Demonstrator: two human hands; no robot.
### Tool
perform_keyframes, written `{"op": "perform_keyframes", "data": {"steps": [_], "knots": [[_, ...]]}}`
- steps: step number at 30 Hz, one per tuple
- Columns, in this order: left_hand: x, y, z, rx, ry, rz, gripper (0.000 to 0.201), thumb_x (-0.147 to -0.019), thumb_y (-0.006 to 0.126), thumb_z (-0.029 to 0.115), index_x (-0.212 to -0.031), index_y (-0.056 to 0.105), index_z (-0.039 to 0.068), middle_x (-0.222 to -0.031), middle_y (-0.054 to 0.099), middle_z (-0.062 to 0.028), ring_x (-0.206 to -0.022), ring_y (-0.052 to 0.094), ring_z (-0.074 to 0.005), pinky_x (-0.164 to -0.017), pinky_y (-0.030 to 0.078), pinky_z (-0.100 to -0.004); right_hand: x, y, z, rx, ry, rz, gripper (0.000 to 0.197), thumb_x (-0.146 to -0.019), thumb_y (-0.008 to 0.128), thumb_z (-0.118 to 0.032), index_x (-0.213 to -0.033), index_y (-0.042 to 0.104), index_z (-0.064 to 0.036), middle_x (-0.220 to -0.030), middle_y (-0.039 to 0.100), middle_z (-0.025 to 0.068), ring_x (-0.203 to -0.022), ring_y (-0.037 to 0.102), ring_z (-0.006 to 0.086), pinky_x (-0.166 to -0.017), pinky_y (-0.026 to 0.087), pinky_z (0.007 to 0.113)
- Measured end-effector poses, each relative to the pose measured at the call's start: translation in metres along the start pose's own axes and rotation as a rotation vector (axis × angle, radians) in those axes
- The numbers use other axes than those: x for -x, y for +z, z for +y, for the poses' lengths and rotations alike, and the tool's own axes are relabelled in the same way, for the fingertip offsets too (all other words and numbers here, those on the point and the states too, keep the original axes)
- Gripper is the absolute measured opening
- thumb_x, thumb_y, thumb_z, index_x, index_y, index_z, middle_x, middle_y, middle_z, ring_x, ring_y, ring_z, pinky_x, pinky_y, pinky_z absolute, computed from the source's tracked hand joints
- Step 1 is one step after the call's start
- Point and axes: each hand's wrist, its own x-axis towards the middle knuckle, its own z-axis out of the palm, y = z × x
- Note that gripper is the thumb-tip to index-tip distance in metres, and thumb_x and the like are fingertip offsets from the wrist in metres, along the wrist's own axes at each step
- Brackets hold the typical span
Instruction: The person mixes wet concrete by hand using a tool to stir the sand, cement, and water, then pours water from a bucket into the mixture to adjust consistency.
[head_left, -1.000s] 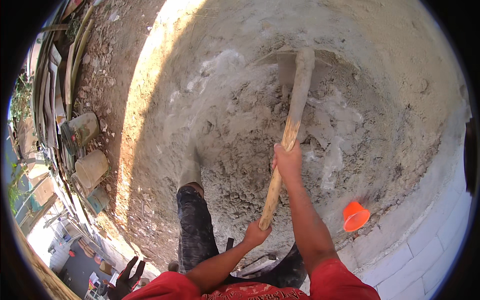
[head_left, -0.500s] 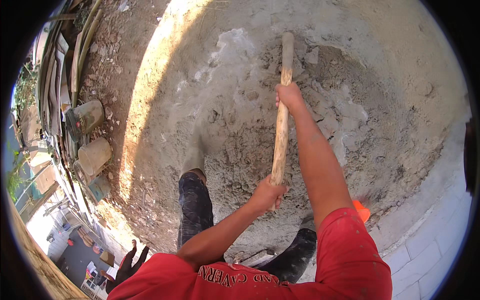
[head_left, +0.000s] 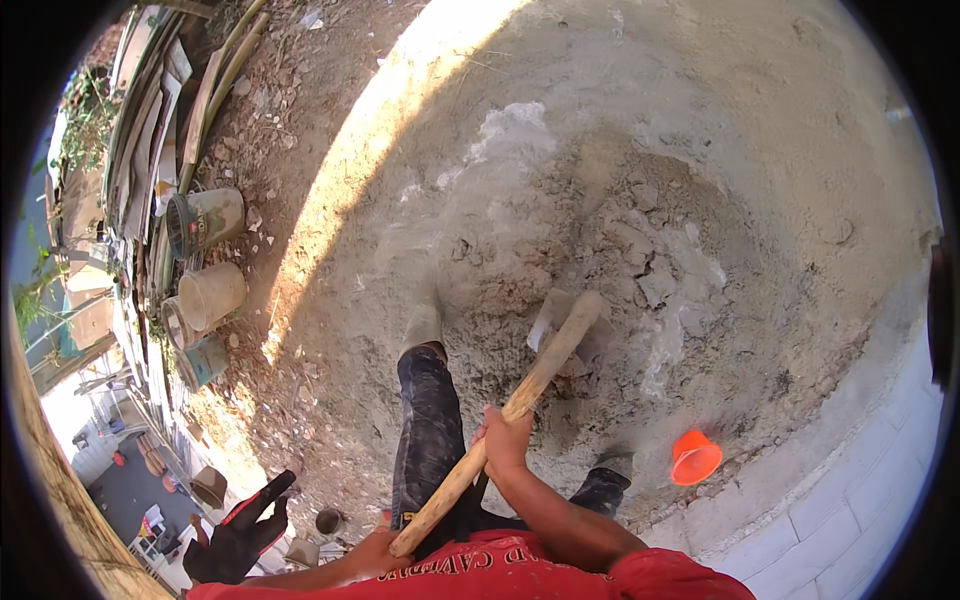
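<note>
Both hands are closed on the long pale wooden handle of a hoe (head_left: 465, 472), which slants up and to the right from my waist. My left hand (head_left: 368, 556) grips its butt end, low by my red shirt. Further up the handle, my right hand (head_left: 505, 440) is wrapped round it in front of my thighs. The hoe's grey-caked blade (head_left: 549, 318) shows beside the handle's far end, close over the heap of grey mortar mix (head_left: 640, 250). Pale whitish patches and darker lumps show in the mix. My legs stand apart at its near side.
An orange bucket (head_left: 696, 458) lies tipped at the right, near a pale block wall (head_left: 840, 540). Dirty buckets (head_left: 212, 297) and stacked boards (head_left: 150, 130) line the left side. Someone in dark clothing (head_left: 240, 530) is at the lower left.
The hoe has come back toward my body, its far end dropping nearer and its handle tilting to the left. Both hands moved down and left with it. The orange bucket shows fully now.
</note>
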Motion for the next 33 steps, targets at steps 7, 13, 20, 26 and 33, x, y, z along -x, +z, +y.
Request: {"op": "perform_keyframes", "data": {"steps": [7,13,20,26,33], "knots": [[-0.244,-0.169,0.254,-0.262,0.346,0.719,0.036,-0.085,0.066,0.023,-0.103,0.05,-0.004,-0.082,0.064,-0.0312,-0.083,0.063,-0.0516,-0.075,0.051,-0.055,-0.266,0.178,-0.252,0.126,-0.366,-0.291,0.017,-0.094,0.063,-0.017,-0.089,0.053,-0.0034,-0.071,0.054,0.0036,-0.055,0.054,0.0136,-0.049,0.05,0.029],[-0.378,-0.17,0.287,-0.065,0.347,0.655,0.039,-0.082,0.066,0.016,-0.109,0.05,-0.007,-0.093,0.066,-0.0344,-0.09,0.064,-0.051,-0.079,0.052,-0.0561,-0.382,0.195,-0.25,0.706,-0.389,-0.095,0.024,-0.093,0.061,-0.022,-0.085,0.058,0.0011,-0.067,0.058,0.0064,-0.054,0.058,0.0159,-0.048,0.052,0.032],[-0.271,-0.002,0.138,-0.082,0.214,0.344,0.039,-0.08,0.064,0.017,-0.11,0.049,-0.005,-0.093,0.065,-0.035,-0.091,0.064,-0.0526,-0.083,0.05,-0.0565,-0.258,0.006,-0.076,0.678,-0.176,0.102,0.039,-0.093,0.06,-0.015,-0.119,0.043,0.0071,-0.075,0.06,0.0122,-0.052,0.059,0.0196,-0.043,0.053,0.036],[-0.029,0.018,0.065,-0.418,-0.05,0.071,0.046,-0.082,0.071,0.03,-0.111,0.048,0.0,-0.084,0.065,-0.0322,-0.084,0.065,-0.0512,-0.072,0.05,-0.0583,-0.023,-0.087,0.045,0.044,0.047,0.091,0.034,-0.088,0.057,-0.003,-0.109,0.031,-0.0039,-0.077,0.051,0.0107,-0.052,0.057,0.02,-0.043,0.053,0.037],[-0.084,0.03,0.133,-0.765,0.266,0.243,0.035,-0.084,0.067,0.029,-0.107,0.05,0.008,-0.077,0.066,-0.0267,-0.076,0.065,-0.0496,-0.068,0.051,-0.0591,-0.023,-0.15,-0.059,-0.361,-0.275,0.068,0.038,-0.091,0.06,-0.005,-0.111,0.028,-0.0069,-0.077,0.05,0.0097,-0.048,0.054,0.0201,-0.042,0.051,0.037]]}}
